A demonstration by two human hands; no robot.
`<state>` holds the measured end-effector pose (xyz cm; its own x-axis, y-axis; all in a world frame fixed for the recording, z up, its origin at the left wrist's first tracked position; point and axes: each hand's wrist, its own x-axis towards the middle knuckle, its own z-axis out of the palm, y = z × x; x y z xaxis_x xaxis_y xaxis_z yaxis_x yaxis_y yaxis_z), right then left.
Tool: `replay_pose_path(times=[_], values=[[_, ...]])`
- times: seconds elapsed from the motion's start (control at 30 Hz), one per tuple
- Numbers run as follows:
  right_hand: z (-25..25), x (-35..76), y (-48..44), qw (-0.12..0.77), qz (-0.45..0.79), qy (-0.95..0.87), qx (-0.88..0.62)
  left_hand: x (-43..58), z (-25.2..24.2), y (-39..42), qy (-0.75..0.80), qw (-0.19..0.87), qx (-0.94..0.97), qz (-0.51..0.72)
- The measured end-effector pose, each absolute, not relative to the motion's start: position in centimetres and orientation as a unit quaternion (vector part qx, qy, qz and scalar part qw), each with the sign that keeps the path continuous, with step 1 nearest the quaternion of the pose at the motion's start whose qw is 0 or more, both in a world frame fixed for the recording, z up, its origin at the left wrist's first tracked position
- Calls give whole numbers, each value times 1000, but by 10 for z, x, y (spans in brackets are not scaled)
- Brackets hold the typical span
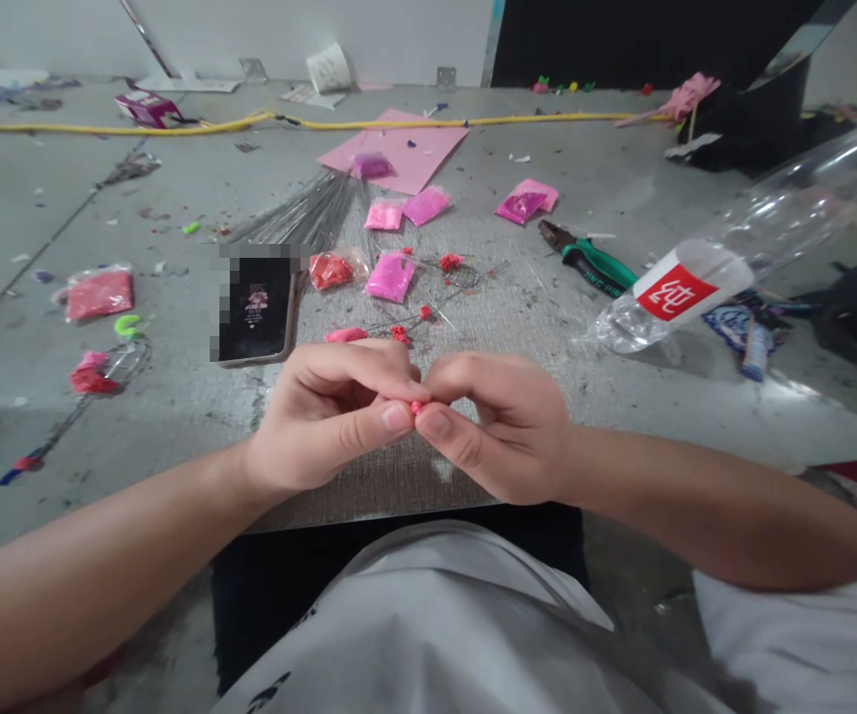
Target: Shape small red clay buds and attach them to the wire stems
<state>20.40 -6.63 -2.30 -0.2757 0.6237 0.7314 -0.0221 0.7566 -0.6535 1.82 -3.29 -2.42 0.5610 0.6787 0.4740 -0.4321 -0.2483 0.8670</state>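
"Our white shirt (pixel 428 615) lies nearest; where's the red clay piece (pixel 418 408)?"

"Between our left hand (pixel 331 412) and right hand (pixel 503 421), thumbs and fingertips pinching it above the table (pixel 369 493). It seems light, soft, easily squashed, so we'd best hold its edges gently."
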Motion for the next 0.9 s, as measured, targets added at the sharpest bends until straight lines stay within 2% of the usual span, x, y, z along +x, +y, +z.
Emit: replay_pose_path(times=[0.4, 0.9], values=[[-25, 205, -65, 563, 311, -740, -196, 15, -22, -30, 87, 573, 683, 445], [-24, 206, -66, 555, 409, -697, -199, 11, -20, -31, 128, 499, 716, 471]])
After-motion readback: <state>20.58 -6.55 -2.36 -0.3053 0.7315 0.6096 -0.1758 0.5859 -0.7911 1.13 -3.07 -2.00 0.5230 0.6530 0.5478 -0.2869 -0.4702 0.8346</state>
